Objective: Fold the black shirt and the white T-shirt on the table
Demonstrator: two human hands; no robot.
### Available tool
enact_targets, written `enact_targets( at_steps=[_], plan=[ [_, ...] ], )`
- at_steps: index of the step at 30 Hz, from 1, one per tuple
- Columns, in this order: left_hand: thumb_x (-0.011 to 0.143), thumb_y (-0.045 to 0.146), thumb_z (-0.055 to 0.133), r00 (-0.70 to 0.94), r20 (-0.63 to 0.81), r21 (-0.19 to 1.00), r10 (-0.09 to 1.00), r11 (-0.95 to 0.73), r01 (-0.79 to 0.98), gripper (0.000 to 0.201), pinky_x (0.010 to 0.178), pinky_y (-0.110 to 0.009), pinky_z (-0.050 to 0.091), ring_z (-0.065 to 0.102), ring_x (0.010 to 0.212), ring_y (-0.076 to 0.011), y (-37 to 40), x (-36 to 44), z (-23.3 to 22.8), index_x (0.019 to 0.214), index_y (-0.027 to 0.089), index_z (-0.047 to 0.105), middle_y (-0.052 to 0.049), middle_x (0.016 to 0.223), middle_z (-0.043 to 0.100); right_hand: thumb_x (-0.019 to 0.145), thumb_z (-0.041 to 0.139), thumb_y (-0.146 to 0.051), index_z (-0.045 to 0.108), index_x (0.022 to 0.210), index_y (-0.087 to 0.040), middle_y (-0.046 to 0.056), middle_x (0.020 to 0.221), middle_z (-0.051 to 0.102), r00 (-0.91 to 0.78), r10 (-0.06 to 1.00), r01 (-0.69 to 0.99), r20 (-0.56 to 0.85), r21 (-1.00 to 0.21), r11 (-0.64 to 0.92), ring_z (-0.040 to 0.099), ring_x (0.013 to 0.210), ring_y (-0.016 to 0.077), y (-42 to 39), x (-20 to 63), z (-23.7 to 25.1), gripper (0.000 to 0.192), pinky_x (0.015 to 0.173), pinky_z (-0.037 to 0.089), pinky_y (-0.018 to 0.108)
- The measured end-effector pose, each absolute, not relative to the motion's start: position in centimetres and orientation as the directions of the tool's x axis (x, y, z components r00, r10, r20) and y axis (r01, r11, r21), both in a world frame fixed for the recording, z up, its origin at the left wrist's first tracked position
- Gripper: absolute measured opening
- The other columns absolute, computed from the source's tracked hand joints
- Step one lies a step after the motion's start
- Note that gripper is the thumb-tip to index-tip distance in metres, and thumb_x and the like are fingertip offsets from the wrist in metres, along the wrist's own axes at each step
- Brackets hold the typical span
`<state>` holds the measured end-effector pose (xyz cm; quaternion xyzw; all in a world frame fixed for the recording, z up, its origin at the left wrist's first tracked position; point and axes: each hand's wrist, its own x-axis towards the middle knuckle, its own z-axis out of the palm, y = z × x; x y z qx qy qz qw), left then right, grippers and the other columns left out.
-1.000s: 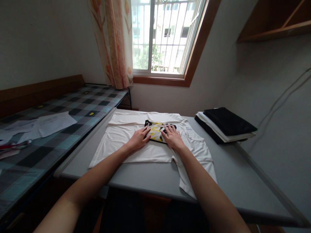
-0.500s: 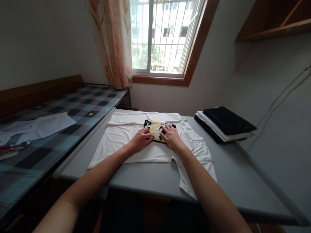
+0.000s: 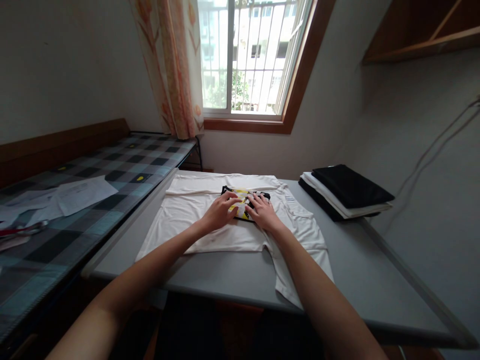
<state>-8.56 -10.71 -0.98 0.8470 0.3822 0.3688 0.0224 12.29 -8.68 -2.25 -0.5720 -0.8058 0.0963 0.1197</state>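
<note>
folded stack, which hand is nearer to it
Right. The right hand is on the patterned piece, left of the stack; the left hand is farther away, at the piece's left part.

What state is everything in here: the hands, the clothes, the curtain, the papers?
White shirt: spread out, slightly wrinkled, on the table.
Patterned patch: on the shirt, partly covered.
Left hand: open, fingers bent over the patch.
Right hand: open, fingers spread on the patch.
Other clothes: folded, stacked.
Curtain: hanging beside the window.
Papers: loose, overlapping.
</note>
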Motion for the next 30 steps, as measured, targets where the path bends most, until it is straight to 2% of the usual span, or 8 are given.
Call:
enact_targets(
  at_steps=[6, 10, 14, 21, 25, 28, 30],
  plan=[
    [0.091, 0.013, 0.048, 0.402, 0.448, 0.302, 0.799, -0.558, 0.773, 0.040, 0.109, -0.041, 0.042, 0.051, 0.129, -0.0256, -7.6, -6.0, -0.5, 0.130, 0.017, 0.058, -0.014, 0.139, 0.053, 0.099, 0.033, -0.052, 0.036, 0.153, -0.023, 0.007, 0.162, 0.024, -0.311, 0.946, 0.895, 0.091, -0.308, 0.324, 0.014, 0.150, 0.0318, -8.7, 12.4, -2.3, 0.061, 0.117, 0.017, 0.057],
    [0.095, 0.028, 0.048, 0.345, 0.402, 0.201, 0.848, -0.449, 0.871, 0.039, 0.114, -0.049, 0.033, 0.038, 0.140, -0.0300, -6.4, -4.7, -1.4, 0.132, 0.018, 0.057, -0.015, 0.145, 0.048, 0.099, 0.035, -0.051, 0.036, 0.153, -0.025, 0.006, 0.162, 0.024, -0.307, 0.947, 0.894, 0.092, -0.314, 0.320, 0.015, 0.150, 0.0306, -8.8, 12.3, -2.1, 0.060, 0.117, 0.018, 0.056],
    [0.099, 0.034, 0.040, 0.327, 0.370, 0.141, 0.870, -0.400, 0.905, 0.042, 0.117, -0.050, 0.026, 0.035, 0.142, -0.0293, -6.3, -4.5, -2.6, 0.135, 0.021, 0.055, -0.012, 0.148, 0.048, 0.098, 0.036, -0.051, 0.038, 0.152, -0.024, 0.007, 0.161, 0.026, -0.301, 0.949, 0.898, 0.093, -0.306, 0.315, 0.016, 0.149, 0.0307, -8.9, 12.2, -2.0, 0.060, 0.118, 0.018, 0.054],
    [0.098, 0.039, 0.039, 0.254, 0.369, 0.155, 0.894, -0.328, 0.932, 0.048, 0.118, -0.044, 0.026, 0.033, 0.143, -0.0262, -6.8, -4.9, -2.9, 0.140, 0.019, 0.050, -0.012, 0.152, 0.042, 0.098, 0.037, -0.051, 0.039, 0.151, -0.024, 0.006, 0.161, 0.026, -0.302, 0.948, 0.892, 0.105, -0.319, 0.320, 0.016, 0.149, 0.0313, -9.0, 12.2, -2.1, 0.060, 0.118, 0.018, 0.055],
    [0.097, 0.044, 0.039, 0.201, 0.325, 0.181, 0.924, -0.269, 0.946, 0.056, 0.117, -0.049, 0.026, 0.030, 0.145, -0.0278, -6.9, -4.9, -2.9, 0.145, 0.016, 0.044, -0.016, 0.155, 0.037, 0.097, 0.037, -0.051, 0.043, 0.149, -0.023, 0.006, 0.160, 0.030, -0.291, 0.947, 0.893, 0.133, -0.318, 0.319, 0.020, 0.148, 0.0298, -9.0, 12.1, -1.9, 0.058, 0.118, 0.016, 0.055],
    [0.097, 0.045, 0.037, 0.211, 0.317, 0.178, 0.925, -0.277, 0.944, 0.056, 0.116, -0.053, 0.026, 0.029, 0.145, -0.0300, -6.7, -4.9, -3.1, 0.145, 0.017, 0.044, -0.016, 0.156, 0.036, 0.099, 0.034, -0.047, 0.048, 0.145, -0.023, 0.008, 0.155, 0.039, -0.237, 0.950, 0.917, 0.206, -0.275, 0.288, 0.027, 0.146, 0.0282, -9.0, 11.7, -1.4, 0.054, 0.119, 0.009, 0.057],
    [0.096, 0.045, 0.039, 0.216, 0.329, 0.186, 0.919, -0.288, 0.940, 0.056, 0.116, -0.055, 0.025, 0.027, 0.146, -0.0331, -6.6, -4.9, -3.3, 0.145, 0.018, 0.045, -0.015, 0.155, 0.036, 0.099, 0.032, -0.045, 0.047, 0.145, -0.021, 0.009, 0.156, 0.038, -0.212, 0.943, 0.931, 0.255, -0.241, 0.274, 0.026, 0.146, 0.0273, -8.8, 11.3, -1.2, 0.054, 0.119, 0.006, 0.055]
  ],
)
